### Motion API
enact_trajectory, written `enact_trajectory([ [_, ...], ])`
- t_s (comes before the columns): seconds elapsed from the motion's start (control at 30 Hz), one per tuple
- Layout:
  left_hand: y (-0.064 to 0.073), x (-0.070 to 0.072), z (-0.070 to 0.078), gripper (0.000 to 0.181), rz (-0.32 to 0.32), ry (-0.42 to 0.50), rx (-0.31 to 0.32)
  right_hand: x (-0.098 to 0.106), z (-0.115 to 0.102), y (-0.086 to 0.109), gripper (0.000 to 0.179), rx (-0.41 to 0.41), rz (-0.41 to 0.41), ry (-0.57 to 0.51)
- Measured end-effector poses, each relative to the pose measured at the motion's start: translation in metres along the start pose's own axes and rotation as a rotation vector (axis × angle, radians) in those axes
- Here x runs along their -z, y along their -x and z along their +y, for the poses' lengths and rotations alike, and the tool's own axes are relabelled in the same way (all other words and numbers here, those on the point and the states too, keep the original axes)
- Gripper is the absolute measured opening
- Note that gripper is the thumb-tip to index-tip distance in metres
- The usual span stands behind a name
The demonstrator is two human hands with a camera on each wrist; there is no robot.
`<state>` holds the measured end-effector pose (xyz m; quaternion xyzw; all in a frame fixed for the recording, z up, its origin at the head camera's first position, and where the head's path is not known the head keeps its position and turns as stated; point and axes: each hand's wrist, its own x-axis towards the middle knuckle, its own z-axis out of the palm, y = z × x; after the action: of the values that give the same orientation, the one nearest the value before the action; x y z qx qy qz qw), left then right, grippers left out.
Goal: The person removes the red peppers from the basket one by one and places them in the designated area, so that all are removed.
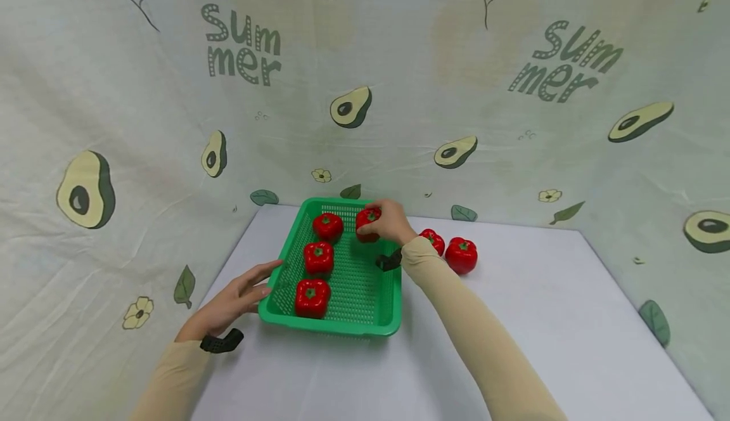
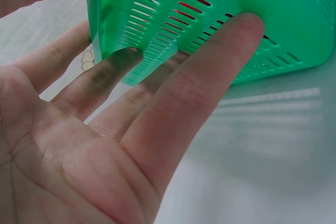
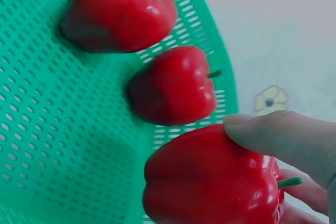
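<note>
A red bell pepper (image 1: 365, 223) with a short green stem is gripped by my right hand (image 1: 393, 221), over the far right part of a green perforated basket (image 1: 331, 327). In the right wrist view the thumb presses this held pepper (image 3: 210, 177) from the side; the other fingers are mostly hidden behind it. Three more red peppers (image 1: 319, 259) stand in a row along the basket's left side. At the left wall, my left hand (image 1: 228, 304) touches the basket from outside. The left wrist view shows its fingers (image 2: 178, 98) extended against the slotted wall (image 2: 283, 19).
Two red peppers (image 1: 461, 255) sit on the white table (image 1: 542, 307) right of the basket, one partly behind my right forearm. A pale cloth (image 1: 399, 59) printed with avocados and lettering hangs behind the table and at its sides.
</note>
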<state>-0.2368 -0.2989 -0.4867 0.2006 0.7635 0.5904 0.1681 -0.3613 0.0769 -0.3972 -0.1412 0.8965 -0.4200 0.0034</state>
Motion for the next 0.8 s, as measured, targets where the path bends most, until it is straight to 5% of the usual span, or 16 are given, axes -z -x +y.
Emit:
enact_trajectory([
  [0.8,-0.001,-0.001,0.0,0.054,-0.01,0.051,0.008,0.042,-0.021,0.016,0.06,0.092,0.049,-0.067],
])
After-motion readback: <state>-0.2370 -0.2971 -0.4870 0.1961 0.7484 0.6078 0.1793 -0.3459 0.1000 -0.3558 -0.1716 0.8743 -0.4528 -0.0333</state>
